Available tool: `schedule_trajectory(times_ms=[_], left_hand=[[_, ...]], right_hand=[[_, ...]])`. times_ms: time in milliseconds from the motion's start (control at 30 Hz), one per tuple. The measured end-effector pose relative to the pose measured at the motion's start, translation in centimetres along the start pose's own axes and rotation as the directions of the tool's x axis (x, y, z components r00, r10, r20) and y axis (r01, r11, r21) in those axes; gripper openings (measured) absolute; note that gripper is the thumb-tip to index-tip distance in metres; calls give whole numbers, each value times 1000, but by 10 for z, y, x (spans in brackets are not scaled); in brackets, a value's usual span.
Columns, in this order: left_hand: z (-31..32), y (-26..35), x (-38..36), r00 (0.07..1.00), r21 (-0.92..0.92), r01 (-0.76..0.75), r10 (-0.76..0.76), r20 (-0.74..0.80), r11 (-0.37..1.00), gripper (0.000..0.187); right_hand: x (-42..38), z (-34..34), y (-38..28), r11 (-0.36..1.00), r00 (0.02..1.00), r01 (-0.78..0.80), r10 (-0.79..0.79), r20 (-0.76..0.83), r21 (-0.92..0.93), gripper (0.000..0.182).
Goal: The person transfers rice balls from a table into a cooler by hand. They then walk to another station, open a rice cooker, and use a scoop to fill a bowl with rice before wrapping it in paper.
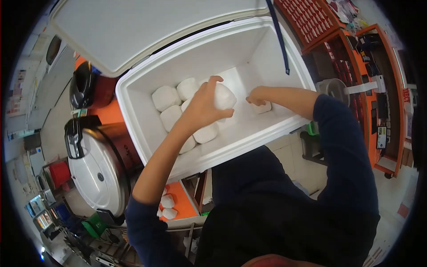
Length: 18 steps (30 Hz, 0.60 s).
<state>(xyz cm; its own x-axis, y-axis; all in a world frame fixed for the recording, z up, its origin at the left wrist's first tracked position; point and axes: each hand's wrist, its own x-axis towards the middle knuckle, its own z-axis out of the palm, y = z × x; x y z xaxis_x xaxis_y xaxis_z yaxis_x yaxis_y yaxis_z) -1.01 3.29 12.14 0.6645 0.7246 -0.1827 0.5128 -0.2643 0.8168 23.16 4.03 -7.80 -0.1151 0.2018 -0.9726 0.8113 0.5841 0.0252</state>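
Observation:
In the head view, a white cooler box (164, 167) stands before me with its lid (147, 26) swung up. My left hand (201, 106) is curled around a rounded white packet (225, 97), thumb below and fingers above, held over the others inside. Several similar white packets (165, 97) sit side by side at the box's left end, some partly behind my left hand and forearm. My right hand (256, 95) reaches down into the right half, its bent fingers on another white packet (262, 108) at the bottom. That packet is partly covered by the hand.
A large silver-lidded cooker (95, 173) stands left of the box, with a black-and-red appliance (82, 86) behind it. More white packets (168, 201) lie on an orange surface (184, 204) below. Orange shelving (362, 89) rises at right. A dark strap (278, 35) hangs over the box's corner.

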Motion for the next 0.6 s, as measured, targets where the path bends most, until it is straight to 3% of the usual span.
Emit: schedule_trajectory(times_ms=[33, 100, 133, 200, 233, 300, 333, 400, 433, 500, 533, 600], left_hand=[[17, -12, 24, 994, 44, 80, -83, 68, 996, 76], [60, -58, 71, 993, 105, 85, -93, 69, 991, 90], [80, -79, 94, 993, 116, 77, -87, 82, 990, 90], [118, -111, 133, 994, 109, -29, 17, 108, 994, 89], [137, -116, 144, 991, 121, -48, 32, 129, 991, 89], [173, -119, 161, 977, 75, -206, 209, -47, 976, 87], [186, -127, 171, 976, 76, -216, 218, -26, 973, 87], [209, -132, 181, 964, -186, -215, 239, 118, 959, 79], [215, -130, 181, 964, -192, -208, 234, 125, 959, 79], [209, -129, 180, 977, -627, 46, 95, 189, 777, 71], [204, -130, 179, 978, -619, 49, 87, 188, 784, 71], [191, -132, 173, 987, -172, 159, -159, 13, 972, 58]], right_hand=[[-9, -14, 1, 999, 1000, -22, 23, 10, -26, 59], [-88, -66, -1, 944, 952, -238, 273, -137, 227, 26], [-115, -83, 5, 820, 863, -352, 471, -183, 451, 14], [-154, -97, 32, 888, 862, -103, 305, -405, 448, 17], [-168, -94, 39, 874, 857, -106, 322, -402, 474, 17], [-187, -83, 43, 877, 675, 72, 309, -671, 476, 20], [-179, -82, 50, 866, 674, 71, 325, -664, 496, 20], [-167, -85, 57, 887, 867, 60, 181, -464, 459, 22], [-168, -86, 58, 884, 871, 63, 177, -457, 463, 22], [-175, -96, 60, 884, 909, 43, 159, -385, 465, 23], [-158, -96, 64, 885, 906, 54, 152, -396, 463, 23], [-106, -93, 68, 876, 898, 116, 109, -427, 468, 25]])
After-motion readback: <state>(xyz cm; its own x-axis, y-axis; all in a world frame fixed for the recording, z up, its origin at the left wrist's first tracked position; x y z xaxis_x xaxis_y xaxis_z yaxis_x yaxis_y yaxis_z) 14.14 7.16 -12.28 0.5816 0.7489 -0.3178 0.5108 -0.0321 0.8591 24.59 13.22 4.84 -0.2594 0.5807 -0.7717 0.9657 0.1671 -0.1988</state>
